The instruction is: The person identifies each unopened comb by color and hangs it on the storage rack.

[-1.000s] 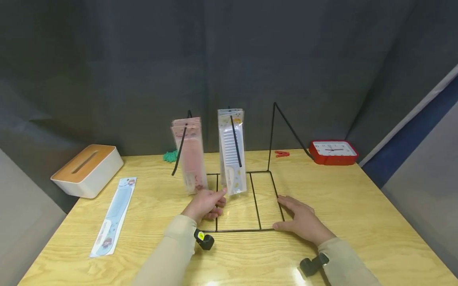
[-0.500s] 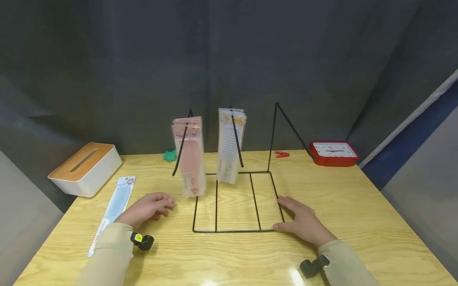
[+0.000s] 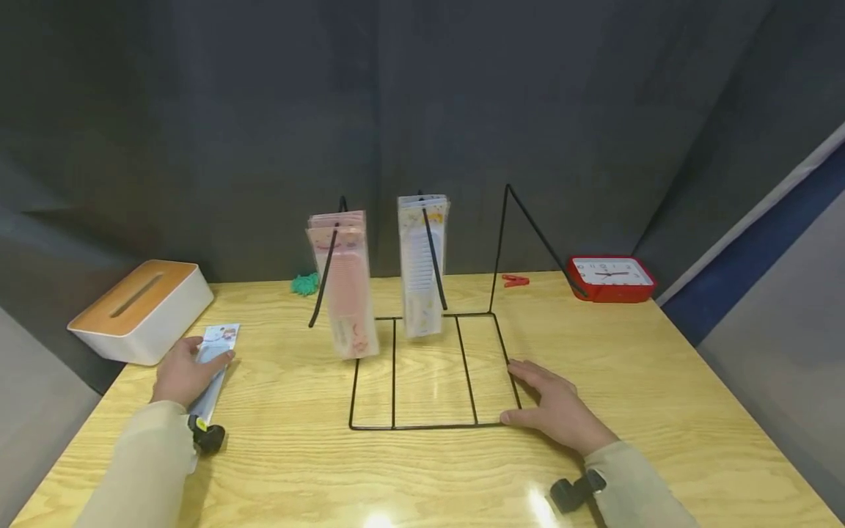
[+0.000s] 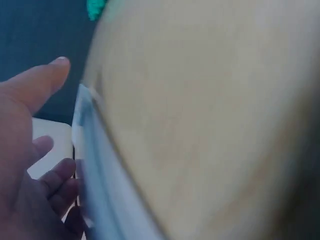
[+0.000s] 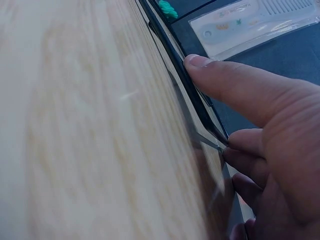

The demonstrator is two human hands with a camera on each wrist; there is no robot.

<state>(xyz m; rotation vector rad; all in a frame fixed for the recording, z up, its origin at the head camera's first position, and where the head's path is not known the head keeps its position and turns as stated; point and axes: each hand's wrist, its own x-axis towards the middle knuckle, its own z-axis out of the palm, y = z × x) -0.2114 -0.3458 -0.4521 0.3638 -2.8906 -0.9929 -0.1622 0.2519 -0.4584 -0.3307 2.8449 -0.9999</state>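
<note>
- Tissue box (image 3: 141,308), white with a wooden lid, sits at the far left edge of the counter (image 3: 277,469), just beyond the left hand.
- Left hand (image 3: 185,372) lies on the blue packaged comb (image 3: 214,359), fingers laid over its middle and thumb out to the side. Whether the fingers have closed under the packet's edge cannot be told; the wrist view is blurred.
- The comb lies flat on the counter, long axis running away from the person and leaning slightly right. Its far end shows past the fingertips, its near end past the wrist. The left hand is much the nearer hand.
- Green tuft (image 3: 305,284) sits at the back of the counter, well apart.
- Black wire rack (image 3: 422,424) stands centre. One hook carries pink packets (image 3: 343,282), the next carries white comb packets (image 3: 421,264); the third hook is bare.
- Between comb and rack there is only open wood, though the hanging pink packets stand on the near side of the hooks.
- Right hand (image 3: 557,411) rests flat on the counter, fingers straight, thumb and fingertips touching the rack's base wire at its right front corner.
- Red clip (image 3: 515,280) and red clock (image 3: 612,277) lie far right at the back.
</note>
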